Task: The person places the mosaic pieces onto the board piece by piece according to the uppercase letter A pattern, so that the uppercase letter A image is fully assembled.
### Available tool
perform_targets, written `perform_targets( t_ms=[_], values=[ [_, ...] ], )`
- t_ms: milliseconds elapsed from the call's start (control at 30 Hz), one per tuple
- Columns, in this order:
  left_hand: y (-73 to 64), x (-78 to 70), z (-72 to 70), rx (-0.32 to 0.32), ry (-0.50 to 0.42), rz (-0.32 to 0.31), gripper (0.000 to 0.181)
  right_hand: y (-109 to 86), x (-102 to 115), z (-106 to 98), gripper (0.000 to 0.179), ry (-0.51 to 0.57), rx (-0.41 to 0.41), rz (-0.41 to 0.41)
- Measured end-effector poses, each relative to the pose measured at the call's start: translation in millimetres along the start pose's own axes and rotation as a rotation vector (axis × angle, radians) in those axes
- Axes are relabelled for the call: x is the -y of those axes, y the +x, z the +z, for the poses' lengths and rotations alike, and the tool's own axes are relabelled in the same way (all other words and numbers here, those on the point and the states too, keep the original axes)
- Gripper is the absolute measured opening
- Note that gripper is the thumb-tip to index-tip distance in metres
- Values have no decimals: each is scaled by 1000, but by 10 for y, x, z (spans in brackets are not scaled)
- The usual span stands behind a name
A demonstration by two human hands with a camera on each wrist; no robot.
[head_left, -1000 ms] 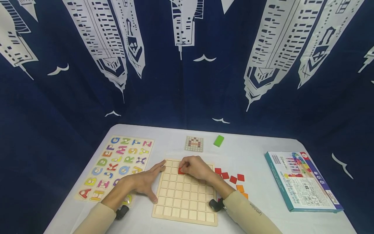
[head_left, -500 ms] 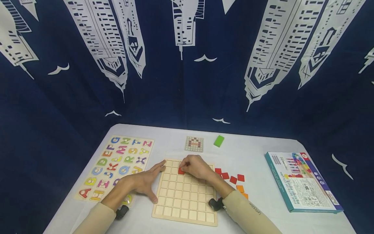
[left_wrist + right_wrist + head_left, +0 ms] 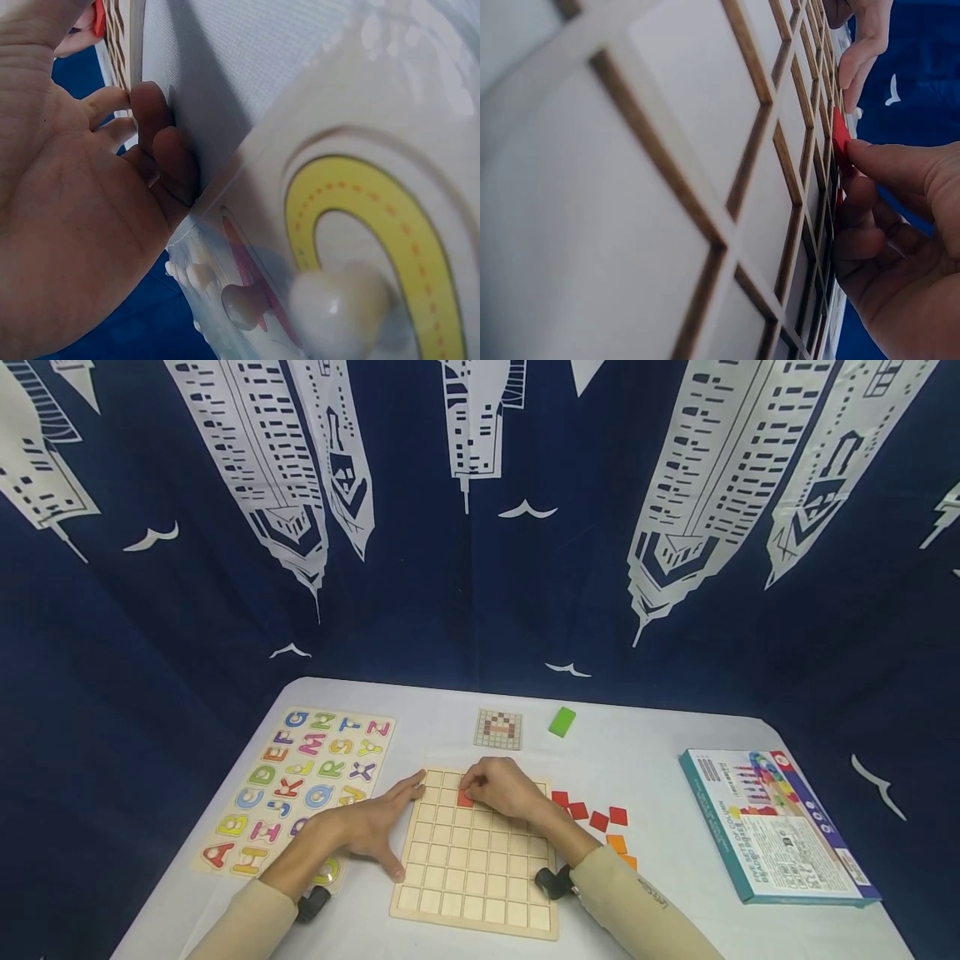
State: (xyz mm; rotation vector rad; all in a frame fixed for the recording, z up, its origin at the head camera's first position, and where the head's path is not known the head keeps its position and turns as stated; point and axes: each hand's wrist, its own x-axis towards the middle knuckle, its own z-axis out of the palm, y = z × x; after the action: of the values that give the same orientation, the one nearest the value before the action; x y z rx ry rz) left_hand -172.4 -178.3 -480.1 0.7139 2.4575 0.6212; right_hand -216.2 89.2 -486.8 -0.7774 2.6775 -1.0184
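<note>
A square wooden grid board [image 3: 475,883] lies on the white table in front of the person. Near its far edge, the right hand [image 3: 501,788] pinches a red square tile [image 3: 465,799] between thumb and fingers, right over a cell of the grid. The right wrist view shows the thumb against this tile [image 3: 841,140], with a second bit of red just below it. Along the board's left side rests the left hand [image 3: 365,828], fingers spread, thumb and fingertips at the frame. In the left wrist view, the palm [image 3: 67,202] faces the camera and holds nothing.
Left of the board lies an alphabet puzzle [image 3: 262,776] with knobbed letters. Behind it are a small pattern card [image 3: 498,729] and a green block [image 3: 562,722]. Several loose red tiles [image 3: 599,821] and orange tiles [image 3: 617,843] lie right, before a boxed game [image 3: 776,827].
</note>
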Motion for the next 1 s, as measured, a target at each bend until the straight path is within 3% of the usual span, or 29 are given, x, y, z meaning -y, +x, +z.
perform_targets(
  t_ms=[1000],
  values=[
    [-4,6,3,7,16,8,133,10,-1,10,7,1,15,12]
  ],
)
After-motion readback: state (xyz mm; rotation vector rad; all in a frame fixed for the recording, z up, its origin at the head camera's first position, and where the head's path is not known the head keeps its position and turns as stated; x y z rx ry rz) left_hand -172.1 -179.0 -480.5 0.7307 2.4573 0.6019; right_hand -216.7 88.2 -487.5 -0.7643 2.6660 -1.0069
